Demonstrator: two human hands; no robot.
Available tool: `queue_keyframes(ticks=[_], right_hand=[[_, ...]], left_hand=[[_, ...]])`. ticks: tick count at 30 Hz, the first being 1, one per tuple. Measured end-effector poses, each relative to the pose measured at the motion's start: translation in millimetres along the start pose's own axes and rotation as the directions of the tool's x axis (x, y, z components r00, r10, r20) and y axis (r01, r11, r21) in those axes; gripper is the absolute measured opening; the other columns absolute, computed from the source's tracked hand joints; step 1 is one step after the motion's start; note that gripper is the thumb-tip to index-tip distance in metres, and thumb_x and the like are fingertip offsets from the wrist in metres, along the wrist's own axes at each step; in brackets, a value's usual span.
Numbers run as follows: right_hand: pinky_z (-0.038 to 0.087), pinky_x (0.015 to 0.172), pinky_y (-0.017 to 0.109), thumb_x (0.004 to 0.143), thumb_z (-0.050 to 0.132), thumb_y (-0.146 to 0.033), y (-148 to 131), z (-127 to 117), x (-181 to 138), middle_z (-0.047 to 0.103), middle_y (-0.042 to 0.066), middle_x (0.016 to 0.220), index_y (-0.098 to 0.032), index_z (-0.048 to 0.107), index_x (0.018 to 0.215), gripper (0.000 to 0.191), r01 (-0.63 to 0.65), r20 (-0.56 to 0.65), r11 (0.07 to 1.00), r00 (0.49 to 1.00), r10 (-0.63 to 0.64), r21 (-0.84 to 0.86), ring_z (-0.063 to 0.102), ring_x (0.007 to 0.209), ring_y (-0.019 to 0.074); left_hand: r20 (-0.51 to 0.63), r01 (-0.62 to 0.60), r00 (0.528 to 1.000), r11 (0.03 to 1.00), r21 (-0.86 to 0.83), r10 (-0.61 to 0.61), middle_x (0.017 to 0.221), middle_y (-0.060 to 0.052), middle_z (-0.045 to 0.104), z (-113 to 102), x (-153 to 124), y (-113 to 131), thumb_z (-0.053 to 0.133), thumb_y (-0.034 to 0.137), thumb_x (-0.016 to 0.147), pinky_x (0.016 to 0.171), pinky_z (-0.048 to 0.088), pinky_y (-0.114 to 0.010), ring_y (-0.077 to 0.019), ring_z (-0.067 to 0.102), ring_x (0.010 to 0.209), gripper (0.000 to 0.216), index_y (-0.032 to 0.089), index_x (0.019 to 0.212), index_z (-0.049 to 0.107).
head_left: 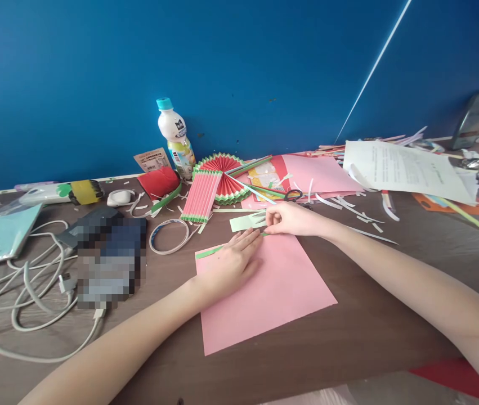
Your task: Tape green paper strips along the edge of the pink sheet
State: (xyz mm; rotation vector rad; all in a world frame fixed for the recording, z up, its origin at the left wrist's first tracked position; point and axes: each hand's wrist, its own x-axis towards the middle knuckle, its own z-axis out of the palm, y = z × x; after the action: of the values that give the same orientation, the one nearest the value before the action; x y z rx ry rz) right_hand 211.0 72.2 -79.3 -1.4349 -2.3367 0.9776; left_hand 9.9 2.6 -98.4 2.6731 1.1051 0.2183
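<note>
Pink paper sheet (264, 292) flat on the desk (374, 332). Green paper strip (209, 252) along its far edge, middle hidden under left hand (234, 259); long axis left-right, right end slightly farther away. Left: flat, pressing, grasping nothing. Right hand (280, 218): fingers curled near strip's right end; can't tell if pinching it.

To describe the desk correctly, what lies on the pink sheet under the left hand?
A green strip lies along the far edge of the pink sheet; the left hand rests over both. What the hand covers cannot be seen.
</note>
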Motion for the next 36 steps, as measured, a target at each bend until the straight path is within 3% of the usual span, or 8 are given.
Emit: queue_keyframes(ticks=[2,4,6,8,10,19,25,36], right_hand=[[0.037,0.052,0.023,0.070,0.059,-0.033,-3,-5,-2,0.055,-0.003,0.055,-0.018,0.055,0.072,0.016,-0.011,0.028,0.995,1.000,0.008,0.099,0.051,0.051,0.0106],[0.039,0.053,0.024,0.074,0.056,-0.033,-4,-14,-3,0.056,-0.002,0.055,-0.017,0.056,0.077,0.016,-0.013,-0.033,0.984,0.999,0.019,0.180,0.052,0.052,0.0112],[0.039,0.053,0.024,0.075,0.055,-0.033,0,-25,-1,0.058,0.000,0.060,-0.016,0.056,0.080,0.018,-0.026,-0.217,0.980,0.974,0.069,0.198,0.050,0.051,0.0105],[0.040,0.056,0.025,0.075,0.054,-0.029,7,-34,6,0.062,0.003,0.071,-0.016,0.058,0.081,0.015,-0.025,-0.420,0.989,0.904,0.084,0.144,0.052,0.058,0.0116],[0.042,0.064,0.026,0.074,0.055,-0.026,16,-40,19,0.064,0.004,0.076,-0.016,0.061,0.079,0.012,-0.108,-0.494,0.994,0.865,0.090,-0.007,0.055,0.067,0.0136],[0.041,0.071,0.028,0.068,0.062,-0.018,24,-35,75,0.063,0.009,0.090,-0.013,0.062,0.079,0.012,-0.272,-0.457,0.957,0.867,0.199,-0.098,0.057,0.080,0.0186],[0.042,0.067,0.026,0.066,0.066,-0.023,29,-35,75,0.063,0.006,0.089,-0.014,0.058,0.094,0.030,-0.345,-0.449,0.938,0.844,0.293,-0.037,0.057,0.073,0.0157],[0.042,0.068,0.024,0.066,0.064,-0.019,37,-34,77,0.064,0.003,0.084,-0.016,0.059,0.075,0.011,-0.290,-0.455,0.954,0.841,0.293,0.079,0.057,0.074,0.0135]], left_hand=[[0.014,0.012,1.000,1.000,0.001,-0.012,0.144,-0.011,0.033,1,0,0,0.035,0.025,0.090,0.112,0.024,-0.041,-0.0219,0.025,0.135,0.047,0.010,0.135,0.036],[0.004,0.013,1.000,1.000,-0.001,-0.013,0.144,-0.011,0.034,0,-1,-1,0.035,0.024,0.090,0.112,0.025,-0.041,-0.0220,0.025,0.135,0.046,0.011,0.135,0.037],[-0.016,0.008,1.000,1.000,-0.009,-0.008,0.144,-0.011,0.034,0,-2,-1,0.035,0.024,0.090,0.111,0.026,-0.042,-0.0222,0.026,0.135,0.045,0.012,0.134,0.038],[-0.035,0.001,0.999,1.000,-0.021,-0.002,0.143,-0.011,0.035,1,-2,-2,0.036,0.024,0.090,0.111,0.027,-0.043,-0.0223,0.026,0.134,0.045,0.013,0.134,0.039],[-0.046,-0.004,0.999,0.999,-0.031,0.002,0.143,-0.012,0.035,1,-2,-1,0.036,0.024,0.089,0.111,0.026,-0.043,-0.0221,0.026,0.134,0.045,0.013,0.133,0.040],[-0.027,0.007,1.000,1.000,-0.020,-0.007,0.144,-0.011,0.033,1,-3,-2,0.035,0.023,0.090,0.112,0.025,-0.043,-0.0222,0.025,0.135,0.046,0.011,0.134,0.038],[-0.033,0.005,0.999,1.000,-0.002,-0.005,0.143,-0.011,0.035,2,-3,-1,0.034,0.022,0.090,0.111,0.026,-0.043,-0.0224,0.026,0.134,0.046,0.011,0.134,0.039],[-0.036,0.002,0.999,1.000,0.010,-0.002,0.144,-0.010,0.035,3,-3,-2,0.033,0.023,0.090,0.112,0.025,-0.040,-0.0217,0.025,0.135,0.046,0.011,0.134,0.038]])
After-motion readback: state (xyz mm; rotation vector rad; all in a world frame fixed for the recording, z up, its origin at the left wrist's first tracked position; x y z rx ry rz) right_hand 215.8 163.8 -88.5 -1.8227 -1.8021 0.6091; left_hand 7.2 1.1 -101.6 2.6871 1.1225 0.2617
